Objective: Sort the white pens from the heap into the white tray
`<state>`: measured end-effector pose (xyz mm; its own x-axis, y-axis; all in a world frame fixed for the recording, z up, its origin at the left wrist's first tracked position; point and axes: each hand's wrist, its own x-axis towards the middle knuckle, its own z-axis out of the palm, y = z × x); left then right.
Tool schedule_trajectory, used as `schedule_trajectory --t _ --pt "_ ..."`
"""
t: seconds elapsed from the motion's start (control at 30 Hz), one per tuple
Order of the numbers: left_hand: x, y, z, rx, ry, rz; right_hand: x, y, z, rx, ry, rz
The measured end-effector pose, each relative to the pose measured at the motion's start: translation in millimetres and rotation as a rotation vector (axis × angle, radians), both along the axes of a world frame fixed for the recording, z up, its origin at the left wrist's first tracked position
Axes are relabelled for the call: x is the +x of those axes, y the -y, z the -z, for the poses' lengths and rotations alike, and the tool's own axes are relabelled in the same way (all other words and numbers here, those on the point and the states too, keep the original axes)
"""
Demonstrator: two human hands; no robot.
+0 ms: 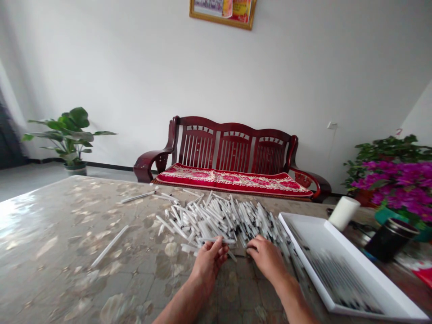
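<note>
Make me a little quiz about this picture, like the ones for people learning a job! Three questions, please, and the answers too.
1. True or false: the left hand holds a white tube at the near edge of the pile.
2. Which colour are the flowers on the far right? A) yellow B) purple-pink C) blue
3. Fill the gap: the white tray lies nearer to the ____ hand.

Key:
1. True.
2. B.
3. Right: the right hand is closer to it.
</note>
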<state>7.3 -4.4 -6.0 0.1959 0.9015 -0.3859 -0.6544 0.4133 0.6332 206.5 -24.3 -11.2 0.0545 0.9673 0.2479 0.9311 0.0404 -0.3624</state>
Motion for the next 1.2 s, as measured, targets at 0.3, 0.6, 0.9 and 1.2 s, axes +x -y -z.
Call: schedule_trajectory --t 0.3,0.6,0.9,1.2 --pt "1 0 -1.2 -0.003 -0.003 -0.009 -16 -1 2.5 0.174 -0.261 -0.031" --pt "0 -1 2.1 0.037 -0.002 0.010 -39 -1 12.2 0.251 -0.687 -0.110" --pt "-1 -1 -0.4 0.031 0.011 0.003 -37 -1 16.1 0.246 -0.714 -0.071" --pt "-1 0 -2.0 0.013 0.007 -0.005 -40 0 13.9 0.297 -0.689 -0.092"
